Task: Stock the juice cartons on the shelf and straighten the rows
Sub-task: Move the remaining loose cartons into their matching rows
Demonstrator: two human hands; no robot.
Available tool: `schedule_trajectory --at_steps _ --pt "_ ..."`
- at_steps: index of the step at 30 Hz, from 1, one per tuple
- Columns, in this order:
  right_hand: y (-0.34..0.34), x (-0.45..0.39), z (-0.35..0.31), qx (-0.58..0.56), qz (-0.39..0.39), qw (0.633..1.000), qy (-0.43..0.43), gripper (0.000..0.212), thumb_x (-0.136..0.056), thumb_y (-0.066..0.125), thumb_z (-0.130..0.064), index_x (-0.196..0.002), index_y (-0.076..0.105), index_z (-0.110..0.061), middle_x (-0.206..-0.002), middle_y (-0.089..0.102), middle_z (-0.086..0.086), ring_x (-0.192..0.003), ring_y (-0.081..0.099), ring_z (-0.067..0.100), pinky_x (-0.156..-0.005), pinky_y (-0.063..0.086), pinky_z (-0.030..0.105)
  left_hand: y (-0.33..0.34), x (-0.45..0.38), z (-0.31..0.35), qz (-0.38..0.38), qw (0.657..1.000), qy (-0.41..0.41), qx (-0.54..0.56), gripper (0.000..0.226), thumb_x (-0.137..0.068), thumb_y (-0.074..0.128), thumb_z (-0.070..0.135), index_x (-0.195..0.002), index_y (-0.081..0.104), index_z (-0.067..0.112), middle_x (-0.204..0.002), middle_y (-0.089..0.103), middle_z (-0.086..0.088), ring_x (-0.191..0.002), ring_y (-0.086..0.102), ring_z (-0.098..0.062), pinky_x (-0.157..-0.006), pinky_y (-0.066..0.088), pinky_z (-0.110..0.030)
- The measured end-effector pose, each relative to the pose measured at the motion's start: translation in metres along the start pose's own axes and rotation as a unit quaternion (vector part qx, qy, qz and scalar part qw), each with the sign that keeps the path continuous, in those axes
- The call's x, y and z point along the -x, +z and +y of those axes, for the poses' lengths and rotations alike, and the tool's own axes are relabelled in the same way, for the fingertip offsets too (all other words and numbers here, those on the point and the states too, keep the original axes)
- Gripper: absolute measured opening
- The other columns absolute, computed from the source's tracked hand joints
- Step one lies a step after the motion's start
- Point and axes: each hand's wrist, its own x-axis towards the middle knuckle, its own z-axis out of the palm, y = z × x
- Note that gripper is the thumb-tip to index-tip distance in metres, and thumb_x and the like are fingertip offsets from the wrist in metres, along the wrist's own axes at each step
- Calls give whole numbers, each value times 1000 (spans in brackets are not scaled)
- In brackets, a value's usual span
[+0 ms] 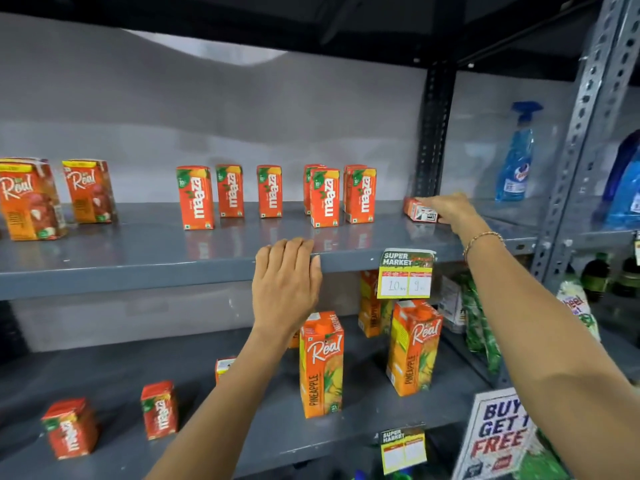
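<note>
Several small orange Maaza cartons (270, 190) stand in a loose row on the upper grey shelf (138, 265). One more Maaza carton (417, 210) lies on its side at the shelf's right end, and my right hand (448, 209) is closed over it. My left hand (287, 275) rests flat on the shelf's front edge, holding nothing. Two larger Real cartons (90, 190) stand at the upper left. On the lower shelf stand two tall Real pineapple cartons (322, 365) and three small Maaza cartons (159, 408), unevenly spaced.
A price tag (406, 273) hangs from the upper shelf edge under my right arm. A blue spray bottle (516, 154) stands in the bay to the right, past a slotted steel upright (575, 133). A promotional sign (498, 434) and green packets (479, 320) sit lower right.
</note>
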Motion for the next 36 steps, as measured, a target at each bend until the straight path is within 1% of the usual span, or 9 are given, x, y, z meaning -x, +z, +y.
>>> schedule_trajectory --at_steps 2,5,8,14,17,20,24,30,36 --pt "0 -3 -6 4 -12 1000 3 30 -85 68 -16 -109 57 -2 -117 65 16 -93 64 24 -88 53 33 -1 0 0 -9 1000 -3 -1 37 -96 37 31 -105 67 11 -105 70 -5 -97 66 -23 -90 37 -34" --pt "1 -1 -9 38 -7 999 5 29 -87 61 -5 -114 54 5 -118 64 20 -95 63 25 -96 51 37 -2 0 -1 -21 1000 -3 1 42 -98 30 33 -107 66 13 -108 70 -4 -99 65 -23 -91 38 -34" --pt "2 4 -5 76 18 997 -7 30 -88 61 -9 -114 51 2 -121 62 21 -110 62 33 -94 50 38 -4 1 0 -32 999 -8 7 45 -99 28 34 -108 66 13 -108 70 -4 -100 65 -22 -92 41 -35" --pt "-10 5 10 59 2 998 -20 70 -67 83 -22 -125 49 -3 -122 63 16 -110 62 28 -85 48 35 -16 -1 -2 -59 998 1 26 38 -96 38 33 -109 65 11 -108 70 -5 -99 65 -24 -91 45 -37" --pt "-11 32 7 17 -6 999 -36 64 -67 83 -24 -120 54 -4 -118 66 10 -105 63 25 -91 51 39 -25 2 -24 -60 997 -7 43 41 -95 39 34 -115 62 8 -108 69 -9 -103 65 -26 -97 46 -40" --pt "4 90 -11 -7 -44 996 -79 48 -76 77 -21 -117 58 -8 -113 63 1 -103 59 19 -98 46 39 -33 11 -68 -56 998 -33 15 42 -96 33 34 -112 62 8 -107 68 -10 -104 63 -27 -102 37 -40" --pt "41 147 -36 -49 -115 981 -147 40 -74 78 -20 -110 61 -16 -113 68 4 -106 63 21 -99 47 43 -41 26 -115 -25 999 -30 -8 36 -95 35 31 -105 63 9 -107 67 -8 -104 61 -28 -106 30 -39" --pt "121 189 -83 -19 -199 958 -204 44 -77 76 -19 -117 60 -12 -120 67 6 -111 62 22 -99 48 43 -58 39 -181 -6 994 -102 -30 41 -96 30 33 -105 61 8 -108 66 -11 -105 60 -29 -110 27 -40" --pt "176 173 -115 62 -185 959 -205 54 -73 80 -25 -119 58 -8 -123 65 9 -112 62 25 -95 48 34 -61 44 -195 -16 997 -60 -39 40 -96 31 31 -105 62 8 -105 66 -10 -97 60 -29 -102 34 -40"
